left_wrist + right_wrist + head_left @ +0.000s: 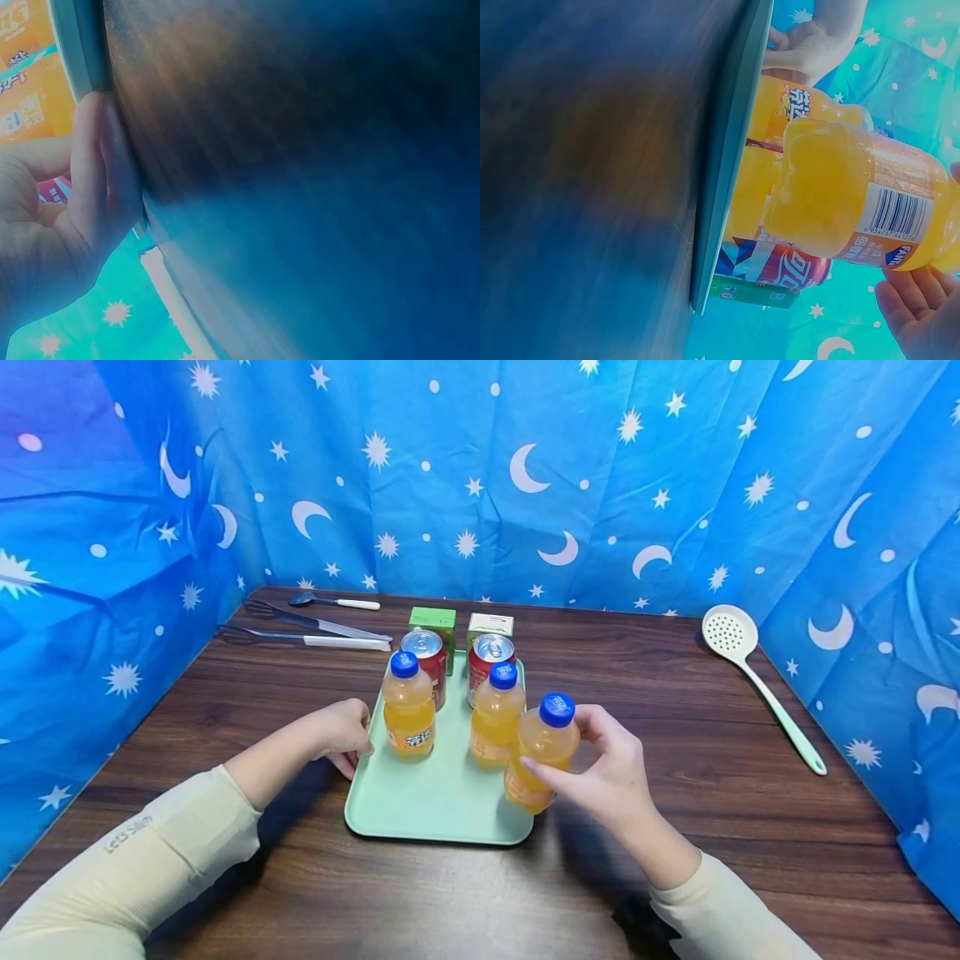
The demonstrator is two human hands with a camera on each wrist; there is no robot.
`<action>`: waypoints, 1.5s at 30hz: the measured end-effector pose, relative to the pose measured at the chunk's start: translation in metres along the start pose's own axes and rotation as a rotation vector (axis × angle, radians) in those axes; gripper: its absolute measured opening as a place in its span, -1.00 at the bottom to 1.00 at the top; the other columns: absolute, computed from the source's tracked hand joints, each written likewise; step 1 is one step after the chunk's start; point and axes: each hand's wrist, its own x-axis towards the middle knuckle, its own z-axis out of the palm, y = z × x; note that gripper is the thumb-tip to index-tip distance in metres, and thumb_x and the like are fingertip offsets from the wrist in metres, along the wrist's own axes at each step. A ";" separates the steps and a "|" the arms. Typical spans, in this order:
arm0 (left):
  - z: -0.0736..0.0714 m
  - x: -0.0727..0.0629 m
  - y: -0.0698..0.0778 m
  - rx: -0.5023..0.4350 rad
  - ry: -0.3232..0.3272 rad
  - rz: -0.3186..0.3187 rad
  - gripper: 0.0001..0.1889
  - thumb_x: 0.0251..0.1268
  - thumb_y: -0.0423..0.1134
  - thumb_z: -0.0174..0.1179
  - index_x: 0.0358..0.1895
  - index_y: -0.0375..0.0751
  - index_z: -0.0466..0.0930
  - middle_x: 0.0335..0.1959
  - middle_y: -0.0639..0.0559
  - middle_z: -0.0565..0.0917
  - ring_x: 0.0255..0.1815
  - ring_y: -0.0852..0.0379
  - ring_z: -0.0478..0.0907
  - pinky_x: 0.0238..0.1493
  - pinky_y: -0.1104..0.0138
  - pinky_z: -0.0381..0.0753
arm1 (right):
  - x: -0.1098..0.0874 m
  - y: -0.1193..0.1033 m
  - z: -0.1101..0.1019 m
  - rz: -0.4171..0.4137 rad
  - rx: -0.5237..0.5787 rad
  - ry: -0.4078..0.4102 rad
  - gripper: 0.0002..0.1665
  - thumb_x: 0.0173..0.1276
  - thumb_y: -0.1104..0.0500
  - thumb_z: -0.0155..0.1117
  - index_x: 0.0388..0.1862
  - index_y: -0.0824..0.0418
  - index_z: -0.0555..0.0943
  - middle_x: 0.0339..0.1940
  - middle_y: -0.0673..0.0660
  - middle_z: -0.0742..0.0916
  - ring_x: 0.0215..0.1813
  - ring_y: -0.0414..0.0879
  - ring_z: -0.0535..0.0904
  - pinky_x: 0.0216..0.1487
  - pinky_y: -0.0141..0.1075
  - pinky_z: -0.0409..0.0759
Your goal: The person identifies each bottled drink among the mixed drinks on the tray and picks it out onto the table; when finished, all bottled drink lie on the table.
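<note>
On the left, my left hand grips the side rim of a pale green tray, thumb and fingers at its edge. My right hand holds an orange soda bottle with a blue cap between thumb and fingers. That bottle is over the tray's front right edge, and in the right wrist view the base of the held bottle shows raised above the rim. Two more orange soda bottles stand on the tray, one at left and one at right. Behind them are two red soda cans.
A green box and a whitish box stand at the tray's far end. Several long-handled utensils, including a spoon, lie back left. A slotted skimmer lies at right. Blue star-patterned cloth surrounds the wooden table.
</note>
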 end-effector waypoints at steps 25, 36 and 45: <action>0.001 0.002 0.000 0.023 0.009 -0.014 -0.76 0.08 -0.57 0.13 -0.23 -0.42 0.28 -0.48 -0.27 0.50 -0.57 -0.03 0.56 -0.54 0.19 0.70 | -0.003 0.003 -0.009 0.012 -0.045 0.034 -0.41 -0.21 0.29 0.62 -0.16 0.26 0.53 -0.27 -0.03 0.67 -0.16 -0.18 0.59 -0.05 -0.42 0.60; 0.001 0.003 -0.002 0.021 0.011 -0.001 -0.76 0.07 -0.57 0.13 -0.24 -0.42 0.27 -0.48 -0.27 0.50 -0.58 -0.03 0.57 -0.54 0.19 0.70 | -0.001 -0.008 -0.014 0.001 -0.028 0.049 -0.42 -0.26 0.44 0.58 -0.19 0.35 0.51 -0.28 0.09 0.67 -0.17 -0.23 0.56 -0.05 -0.47 0.58; 0.001 0.003 -0.002 0.021 0.010 -0.003 -0.76 0.07 -0.57 0.13 -0.24 -0.42 0.27 -0.48 -0.27 0.50 -0.57 -0.03 0.57 -0.53 0.19 0.70 | 0.002 -0.030 -0.017 0.020 -0.055 0.043 -0.45 -0.26 0.50 0.55 -0.23 0.42 0.49 -0.31 0.16 0.66 -0.19 -0.24 0.56 -0.06 -0.50 0.58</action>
